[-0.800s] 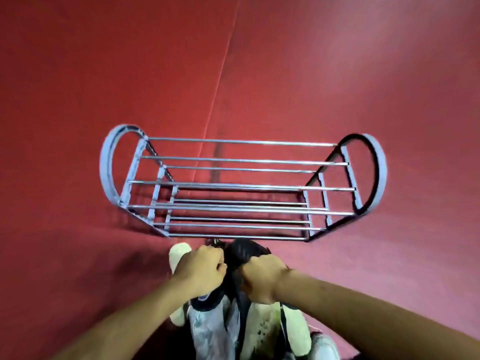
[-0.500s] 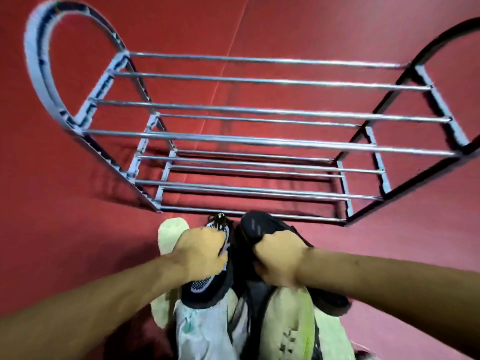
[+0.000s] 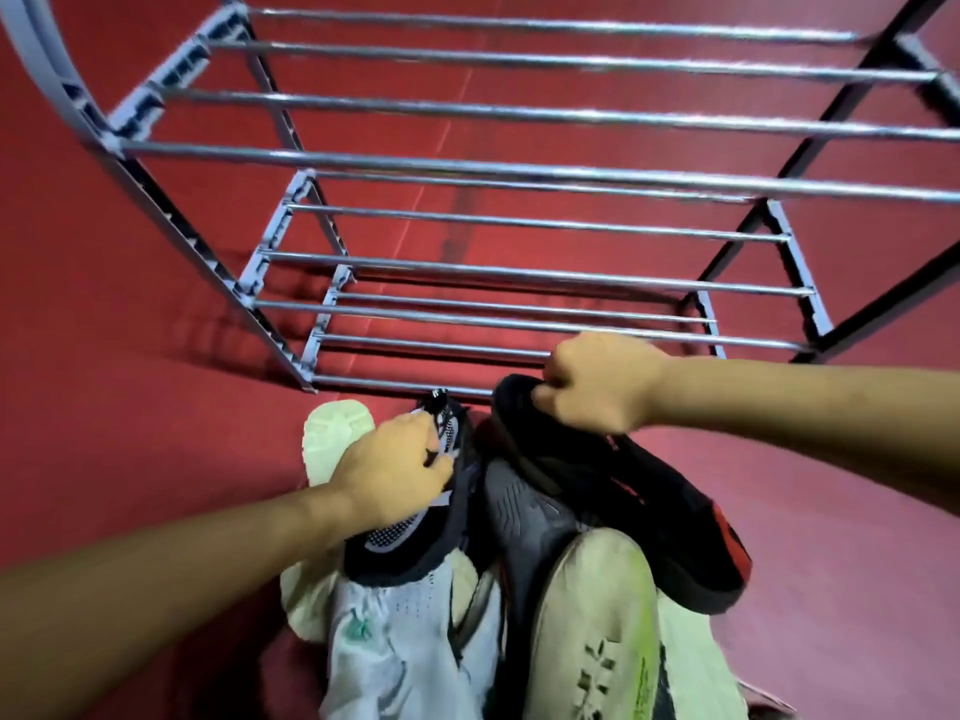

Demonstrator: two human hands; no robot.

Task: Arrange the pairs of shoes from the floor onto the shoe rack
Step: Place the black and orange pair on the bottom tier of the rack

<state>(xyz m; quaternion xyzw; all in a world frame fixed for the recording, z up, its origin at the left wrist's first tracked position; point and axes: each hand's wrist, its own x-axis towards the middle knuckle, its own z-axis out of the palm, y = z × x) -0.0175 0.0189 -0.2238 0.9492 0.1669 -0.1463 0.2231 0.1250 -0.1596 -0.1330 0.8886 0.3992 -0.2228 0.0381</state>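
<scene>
A red floor (image 3: 156, 407) and red walls are filling the head view, and a metal shoe rack (image 3: 519, 174) with silver bars is standing against the corner, its tiers bare. Just in front of its lowest bar, a pile of shoes is lying on the floor. The left hand (image 3: 395, 470) is closed around the collar of a black mesh shoe (image 3: 400, 543), which is being held over a white shoe (image 3: 405, 646). The right hand (image 3: 597, 381) is clenched on the heel of a black shoe with red trim (image 3: 675, 522), which is being held tilted, its heel near the rack's bottom bar. A pale, green-streaked sole (image 3: 597, 615) is lying between them, below.
</scene>
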